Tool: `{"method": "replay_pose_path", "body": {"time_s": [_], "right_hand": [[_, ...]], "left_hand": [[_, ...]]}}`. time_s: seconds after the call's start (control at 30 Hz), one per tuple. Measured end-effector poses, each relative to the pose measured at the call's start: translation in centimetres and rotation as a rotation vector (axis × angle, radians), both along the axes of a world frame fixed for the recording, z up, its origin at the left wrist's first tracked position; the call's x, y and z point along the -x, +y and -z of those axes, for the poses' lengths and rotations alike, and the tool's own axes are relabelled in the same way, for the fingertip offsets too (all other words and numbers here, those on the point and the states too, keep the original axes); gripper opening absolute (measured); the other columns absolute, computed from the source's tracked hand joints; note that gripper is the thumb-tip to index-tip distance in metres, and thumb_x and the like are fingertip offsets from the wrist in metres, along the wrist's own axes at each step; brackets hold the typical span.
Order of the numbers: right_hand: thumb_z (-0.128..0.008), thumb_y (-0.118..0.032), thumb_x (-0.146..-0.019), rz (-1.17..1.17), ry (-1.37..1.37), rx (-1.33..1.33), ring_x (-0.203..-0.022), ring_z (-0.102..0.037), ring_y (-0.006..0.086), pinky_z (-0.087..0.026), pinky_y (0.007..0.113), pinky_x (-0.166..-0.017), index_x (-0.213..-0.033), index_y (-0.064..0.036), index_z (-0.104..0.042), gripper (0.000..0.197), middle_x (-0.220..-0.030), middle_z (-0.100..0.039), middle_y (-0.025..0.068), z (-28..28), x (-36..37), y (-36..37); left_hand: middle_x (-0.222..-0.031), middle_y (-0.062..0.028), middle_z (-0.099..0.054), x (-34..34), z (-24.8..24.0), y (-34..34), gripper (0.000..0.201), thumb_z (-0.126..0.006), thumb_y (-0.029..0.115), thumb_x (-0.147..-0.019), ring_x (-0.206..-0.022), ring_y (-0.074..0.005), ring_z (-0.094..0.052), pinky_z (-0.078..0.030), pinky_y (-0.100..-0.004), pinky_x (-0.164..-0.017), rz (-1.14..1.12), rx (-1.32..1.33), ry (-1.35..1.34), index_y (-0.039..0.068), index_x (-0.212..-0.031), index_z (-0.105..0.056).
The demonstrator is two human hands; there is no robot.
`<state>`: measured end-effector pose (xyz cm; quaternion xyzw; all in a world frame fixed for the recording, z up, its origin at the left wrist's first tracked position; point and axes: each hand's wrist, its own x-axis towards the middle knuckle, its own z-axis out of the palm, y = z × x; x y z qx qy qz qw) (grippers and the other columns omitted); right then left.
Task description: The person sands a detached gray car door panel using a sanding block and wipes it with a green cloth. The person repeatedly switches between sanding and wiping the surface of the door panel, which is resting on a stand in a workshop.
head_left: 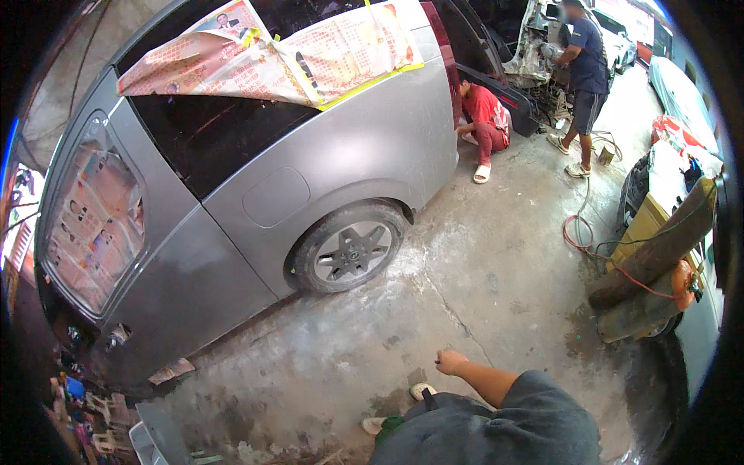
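My right hand point(452, 362) hangs low over the concrete floor, its fingers curled closed. A small dark tip shows at the fingers, too small to name. My left hand is out of sight, with my grey shirt point(496, 434) filling the lower edge. My pale shoes point(422, 390) stand on the floor beside the hand. Ahead and to the left is a grey van point(256, 194), its rear wheel point(353, 252) being the part nearest my hand. Printed paper point(349, 54) hangs over its side window, held by yellow tape point(364, 85); more paper covers the front window point(97, 225).
A person in red point(486, 120) crouches by the van's rear. Another in dark clothes point(587, 70) stands beside a stripped vehicle body point(535, 46). Gas cylinders point(651, 248) lean at the right, with a red hose point(577, 232) on the floor. Clutter point(101, 411) lies at lower left.
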<state>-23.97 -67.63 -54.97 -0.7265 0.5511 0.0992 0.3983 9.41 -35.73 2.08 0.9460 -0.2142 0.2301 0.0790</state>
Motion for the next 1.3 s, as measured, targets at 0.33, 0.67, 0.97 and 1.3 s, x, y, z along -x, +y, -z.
{"method": "replay_pose_path", "body": {"time_s": [0.33,0.67,0.97,1.3], "right_hand": [[-0.062,-0.009,-0.097,0.213,-0.807,-0.568,-0.078,-0.068,0.0144,-0.056,0.032,-0.069,-0.110,-0.0005,-0.060,0.016,-0.091,-0.070,0.0080,-5.9,-14.1,3.0],[-0.059,-0.019,-0.104,-0.580,-1.252,-0.863,-0.070,-0.056,0.0090,-0.045,0.027,-0.063,-0.104,-0.0049,-0.053,0.015,-0.082,-0.061,0.0005,-34.0,-29.8,20.7],[-0.058,-0.021,-0.105,-0.606,-1.175,-1.075,-0.072,-0.058,0.0094,-0.048,0.026,-0.061,-0.112,-0.0068,-0.053,0.017,-0.085,-0.061,0.0013,-33.8,-25.4,31.3],[-0.080,-0.039,-0.087,0.297,-0.685,-0.160,-0.086,-0.063,0.0164,-0.054,0.034,-0.070,-0.131,-0.0089,-0.060,0.057,-0.109,-0.068,0.0075,-23.5,-6.3,16.6]], "left_hand": [[-0.113,-0.0291,-0.065,1.0,1.4,5.9,0.054,-0.056,0.047,-0.104,-0.100,-0.0476,-0.060,-0.046,-0.0581,-0.093,-0.001,-0.091,-0.114,-0.003,-0.116,-0.072],[-0.132,-0.0313,-0.056,5.1,0.8,11.6,0.063,-0.055,0.051,-0.103,-0.122,-0.0500,-0.051,-0.039,-0.0588,-0.106,-0.040,0.015,0.111,-0.004,-0.133,-0.063],[-0.129,-0.0302,-0.056,6.0,1.4,17.6,0.063,-0.055,0.050,-0.104,-0.120,-0.0482,-0.052,-0.040,-0.0586,-0.105,0.154,-0.002,0.023,-0.007,-0.129,-0.065],[-0.137,-0.0246,-0.057,5.7,2.5,20.2,0.059,-0.056,0.049,-0.104,-0.126,-0.0445,-0.051,-0.039,-0.0574,-0.108,0.283,0.145,0.015,-0.002,-0.133,-0.066]]}}
